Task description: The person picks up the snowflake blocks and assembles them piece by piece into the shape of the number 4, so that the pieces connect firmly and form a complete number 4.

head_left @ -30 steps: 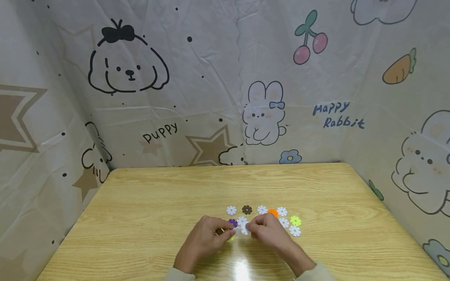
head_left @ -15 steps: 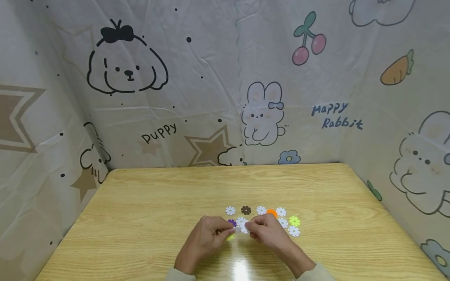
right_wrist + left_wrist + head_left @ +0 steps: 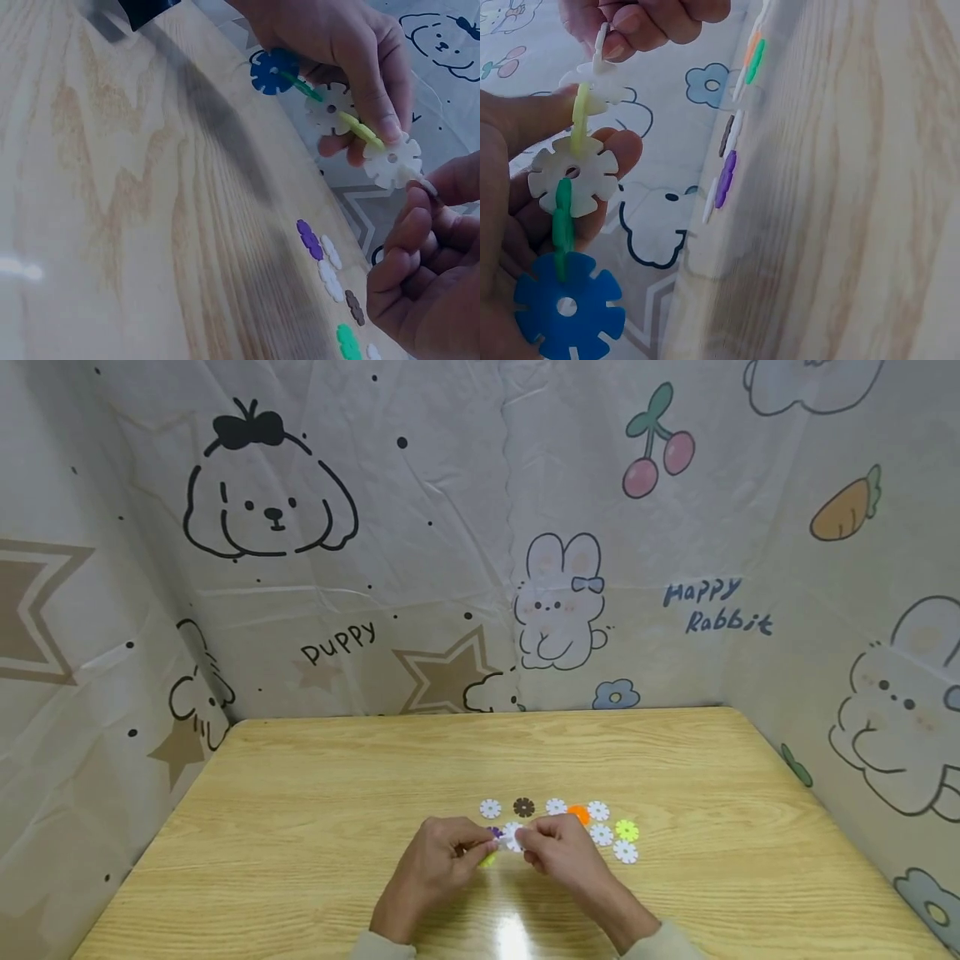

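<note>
Chain of notched discs is up in both hands over the table, well short of its far edge; looks lifted off the surface. Order from the free end: blue disc, green disc, white disc, yellow disc, second white disc. Neighbours sit crosswise, slot in slot.

Left hand: fingers curled in behind the chain, thumb at the yellow/second-white joint, gap closed down to a pinch. Right hand: thumb and finger pinching a white end disc, edge-on at the second white's rim. Can't tell how deep it's slotted; fingertips cover the joint.

Handling, my guess: thin plastic, very light, stiff per disc, a bit slick, joints the weak spot. Hold flat faces right beside the joint, keep slots square, don't twist or let the blue end lever.

Farther out, loose discs lie flat beyond the hands: purple, brown, orange, several white; yellow-green nearest the table's right edge. Printed cloth behind the far edge.
</note>
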`<state>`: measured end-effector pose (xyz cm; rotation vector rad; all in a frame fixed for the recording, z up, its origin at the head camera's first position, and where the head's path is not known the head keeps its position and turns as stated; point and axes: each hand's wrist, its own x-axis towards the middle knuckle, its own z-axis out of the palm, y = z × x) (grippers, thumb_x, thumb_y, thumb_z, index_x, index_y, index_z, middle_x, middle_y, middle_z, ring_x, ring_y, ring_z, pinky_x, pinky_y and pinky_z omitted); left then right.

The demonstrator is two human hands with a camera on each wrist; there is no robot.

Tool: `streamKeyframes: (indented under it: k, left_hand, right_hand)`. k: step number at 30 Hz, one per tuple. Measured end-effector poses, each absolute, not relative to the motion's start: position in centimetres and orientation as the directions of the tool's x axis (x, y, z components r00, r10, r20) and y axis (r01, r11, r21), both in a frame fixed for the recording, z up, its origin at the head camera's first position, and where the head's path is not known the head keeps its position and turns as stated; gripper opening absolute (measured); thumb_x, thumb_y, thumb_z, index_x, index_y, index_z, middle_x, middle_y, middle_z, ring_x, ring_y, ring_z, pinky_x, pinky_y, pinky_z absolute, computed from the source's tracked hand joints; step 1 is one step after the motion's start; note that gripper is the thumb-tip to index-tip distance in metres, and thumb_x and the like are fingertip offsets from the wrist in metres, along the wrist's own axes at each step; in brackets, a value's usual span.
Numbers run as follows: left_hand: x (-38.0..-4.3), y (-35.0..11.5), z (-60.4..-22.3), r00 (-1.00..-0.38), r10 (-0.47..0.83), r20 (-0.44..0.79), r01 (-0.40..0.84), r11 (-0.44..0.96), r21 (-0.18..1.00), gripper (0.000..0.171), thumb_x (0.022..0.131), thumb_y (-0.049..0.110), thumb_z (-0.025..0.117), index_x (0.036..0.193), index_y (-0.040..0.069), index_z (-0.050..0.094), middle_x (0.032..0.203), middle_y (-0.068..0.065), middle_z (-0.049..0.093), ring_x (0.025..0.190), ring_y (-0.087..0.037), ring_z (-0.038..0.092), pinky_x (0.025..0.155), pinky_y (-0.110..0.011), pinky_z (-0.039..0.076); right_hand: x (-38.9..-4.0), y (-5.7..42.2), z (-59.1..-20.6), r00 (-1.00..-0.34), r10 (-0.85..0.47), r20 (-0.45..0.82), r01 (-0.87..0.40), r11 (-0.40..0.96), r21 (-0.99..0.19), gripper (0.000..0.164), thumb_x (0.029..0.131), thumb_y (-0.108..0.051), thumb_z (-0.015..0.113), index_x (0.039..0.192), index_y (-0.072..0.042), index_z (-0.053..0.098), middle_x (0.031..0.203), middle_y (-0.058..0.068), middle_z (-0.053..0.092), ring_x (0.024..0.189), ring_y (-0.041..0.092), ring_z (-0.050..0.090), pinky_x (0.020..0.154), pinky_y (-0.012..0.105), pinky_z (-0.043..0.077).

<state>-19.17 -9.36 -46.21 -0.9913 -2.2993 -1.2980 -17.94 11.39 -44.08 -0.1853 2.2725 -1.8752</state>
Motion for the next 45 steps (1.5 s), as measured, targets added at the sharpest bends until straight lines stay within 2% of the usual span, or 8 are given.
streamKeyframes:
  k: [5,10,15,18,23,30,36,45]
  left_hand:
    - [-19.1,-9.5,-46.2,-0.733,0.430,0.528,0.676,0.376,0.633,0.003,0.086,0.006,0.077,0.087,0.008,0.079,0.083,0.003,0.073,0.067,0.001,0.058,0.059,-0.024,0.053]
    - [-19.2,-9.8,-46.1,-0.741,0.444,0.503,0.665,0.387,0.638,0.004,0.090,0.010,0.075,0.089,0.009,0.079,0.085,0.004,0.074,0.069,0.001,0.059,0.061,-0.025,0.054]
    - [-19.2,-10.3,-45.8,-0.778,0.421,0.466,0.622,0.416,0.663,0.004,0.091,0.011,0.075,0.090,0.010,0.079,0.085,0.005,0.073,0.068,0.000,0.060,0.061,-0.026,0.054]
    - [-19.3,-10.8,-45.7,-0.796,0.402,0.453,0.601,0.434,0.671,0.005,0.091,0.013,0.075,0.089,0.011,0.079,0.084,0.006,0.073,0.067,-0.001,0.060,0.060,-0.026,0.054]
    - [-19.5,-11.4,-45.7,-0.799,0.387,0.460,0.599,0.443,0.668,0.004,0.090,0.011,0.075,0.089,0.010,0.079,0.086,0.005,0.074,0.070,-0.002,0.063,0.063,-0.029,0.056]
    - [-19.6,-11.9,-45.6,-0.821,0.385,0.421,0.567,0.465,0.680,0.006,0.092,0.012,0.074,0.091,0.010,0.079,0.089,0.007,0.074,0.072,-0.003,0.065,0.064,-0.027,0.055]
    - [-19.5,-12.2,-45.4,-0.830,0.383,0.406,0.553,0.471,0.688,0.008,0.092,0.013,0.073,0.091,0.009,0.079,0.089,0.006,0.074,0.073,-0.004,0.065,0.064,-0.027,0.055]
    - [-19.5,-12.3,-45.4,-0.839,0.372,0.398,0.541,0.480,0.691,0.005,0.091,0.012,0.074,0.089,0.010,0.079,0.088,0.006,0.074,0.071,-0.003,0.064,0.064,-0.027,0.055]
  right_hand:
    - [-18.0,11.4,-44.0,-0.968,-0.233,-0.090,0.043,0.198,-0.979,0.029,0.095,-0.013,0.064,0.071,0.005,0.062,0.063,0.004,0.057,0.058,0.011,0.044,0.052,0.020,0.036]
    - [-18.2,11.5,-43.9,-0.962,-0.255,-0.101,0.044,0.219,-0.975,0.032,0.096,-0.017,0.064,0.073,0.004,0.063,0.064,0.004,0.058,0.058,0.012,0.045,0.053,0.021,0.038]
    - [-18.7,11.6,-43.8,-0.960,-0.260,-0.101,0.040,0.231,-0.972,0.035,0.099,-0.026,0.064,0.078,0.002,0.065,0.067,0.004,0.058,0.058,0.013,0.046,0.054,0.025,0.039]
    - [-19.0,11.8,-44.1,-0.959,-0.261,-0.112,0.059,0.204,-0.977,0.030,0.101,-0.024,0.061,0.086,0.002,0.065,0.073,0.005,0.059,0.061,0.015,0.047,0.056,0.027,0.041]
    - [-19.5,12.0,-44.7,-0.961,-0.252,-0.113,0.061,0.207,-0.976,0.027,0.101,-0.022,0.061,0.090,0.002,0.064,0.078,0.007,0.060,0.063,0.016,0.048,0.056,0.028,0.041]
    - [-19.7,12.0,-45.1,-0.968,-0.248,-0.043,-0.043,0.330,-0.943,0.022,0.097,-0.022,0.067,0.099,0.000,0.070,0.087,0.010,0.065,0.074,0.021,0.057,0.060,0.030,0.049]
    - [-20.2,11.8,-45.5,-0.965,-0.261,0.014,-0.134,0.448,-0.884,0.019,0.093,-0.021,0.071,0.099,-0.003,0.070,0.085,0.003,0.064,0.075,0.018,0.057,0.062,0.029,0.050]
    - [-21.1,11.7,-45.8,-0.962,-0.270,0.031,-0.177,0.537,-0.825,0.021,0.087,-0.014,0.075,0.100,0.002,0.071,0.079,0.000,0.063,0.072,0.015,0.057,0.061,0.030,0.050]
